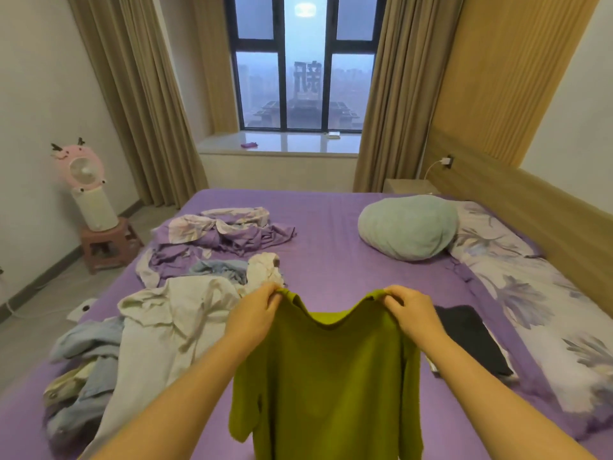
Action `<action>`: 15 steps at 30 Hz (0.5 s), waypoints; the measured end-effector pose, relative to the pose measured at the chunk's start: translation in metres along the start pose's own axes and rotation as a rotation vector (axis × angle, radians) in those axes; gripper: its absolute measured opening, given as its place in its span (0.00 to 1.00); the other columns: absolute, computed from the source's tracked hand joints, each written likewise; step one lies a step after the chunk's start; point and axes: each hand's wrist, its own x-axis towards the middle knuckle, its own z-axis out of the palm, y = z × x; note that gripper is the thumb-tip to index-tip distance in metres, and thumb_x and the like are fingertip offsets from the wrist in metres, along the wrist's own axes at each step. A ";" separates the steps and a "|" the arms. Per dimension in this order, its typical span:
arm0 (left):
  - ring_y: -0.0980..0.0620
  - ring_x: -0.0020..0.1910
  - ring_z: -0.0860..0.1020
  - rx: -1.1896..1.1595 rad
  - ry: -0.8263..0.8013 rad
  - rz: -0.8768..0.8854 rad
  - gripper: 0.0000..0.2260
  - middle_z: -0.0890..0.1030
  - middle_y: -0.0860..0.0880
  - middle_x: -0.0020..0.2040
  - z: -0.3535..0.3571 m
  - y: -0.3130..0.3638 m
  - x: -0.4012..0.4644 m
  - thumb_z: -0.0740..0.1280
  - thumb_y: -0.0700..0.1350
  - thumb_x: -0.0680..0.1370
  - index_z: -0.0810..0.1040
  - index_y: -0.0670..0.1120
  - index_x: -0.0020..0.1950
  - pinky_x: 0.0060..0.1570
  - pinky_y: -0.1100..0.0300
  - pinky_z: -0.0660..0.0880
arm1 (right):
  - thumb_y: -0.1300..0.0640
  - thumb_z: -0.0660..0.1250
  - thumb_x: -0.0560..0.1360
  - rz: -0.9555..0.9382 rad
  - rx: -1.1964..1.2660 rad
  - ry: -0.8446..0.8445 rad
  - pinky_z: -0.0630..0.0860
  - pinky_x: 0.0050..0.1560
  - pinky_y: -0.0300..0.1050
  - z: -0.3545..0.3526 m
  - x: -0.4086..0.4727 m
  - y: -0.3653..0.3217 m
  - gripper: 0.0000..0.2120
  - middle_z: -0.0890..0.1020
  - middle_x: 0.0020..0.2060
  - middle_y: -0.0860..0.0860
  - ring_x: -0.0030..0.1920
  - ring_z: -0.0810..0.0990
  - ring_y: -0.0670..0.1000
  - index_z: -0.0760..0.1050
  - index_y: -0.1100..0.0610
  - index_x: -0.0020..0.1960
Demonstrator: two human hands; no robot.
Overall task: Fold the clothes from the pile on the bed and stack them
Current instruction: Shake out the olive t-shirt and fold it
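Note:
An olive-green T-shirt (pixel 328 380) hangs in the air over the purple bed (pixel 325 227), held up by its two shoulders. My left hand (pixel 257 312) pinches the left shoulder and my right hand (pixel 409 310) pinches the right one. The shirt's neckline sags between them and its body hangs straight down. To the left lies the pile of unfolded clothes (pixel 159 323): a cream shirt, light-blue garments and a white piece. A folded dark garment (pixel 471 340) lies flat on the bed to the right of my right hand.
A crumpled purple and floral sheet (pixel 225 234) lies at the far left of the bed. A pale-blue round pillow (pixel 408 227) and a floral pillow (pixel 530 293) sit along the headboard on the right. A pink fan on a stool (pixel 89 200) stands by the left wall.

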 end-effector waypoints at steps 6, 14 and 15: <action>0.49 0.41 0.77 0.077 -0.084 -0.172 0.06 0.78 0.52 0.42 0.088 -0.052 0.015 0.55 0.51 0.83 0.71 0.53 0.53 0.37 0.53 0.70 | 0.58 0.63 0.78 0.144 0.006 -0.128 0.70 0.47 0.46 0.063 0.016 0.078 0.07 0.84 0.48 0.52 0.50 0.79 0.54 0.80 0.54 0.50; 0.54 0.37 0.74 0.134 -0.106 -0.313 0.08 0.74 0.54 0.35 0.159 -0.089 0.040 0.56 0.53 0.82 0.69 0.52 0.46 0.29 0.59 0.63 | 0.50 0.64 0.78 0.182 -0.021 -0.245 0.70 0.44 0.48 0.112 0.063 0.140 0.09 0.83 0.41 0.52 0.46 0.79 0.54 0.78 0.52 0.43; 0.54 0.37 0.74 0.133 -0.108 -0.321 0.08 0.74 0.55 0.35 0.166 -0.092 0.046 0.56 0.53 0.82 0.69 0.53 0.46 0.29 0.58 0.63 | 0.49 0.64 0.78 0.187 -0.032 -0.250 0.70 0.44 0.48 0.117 0.068 0.145 0.09 0.83 0.42 0.52 0.46 0.79 0.54 0.78 0.51 0.42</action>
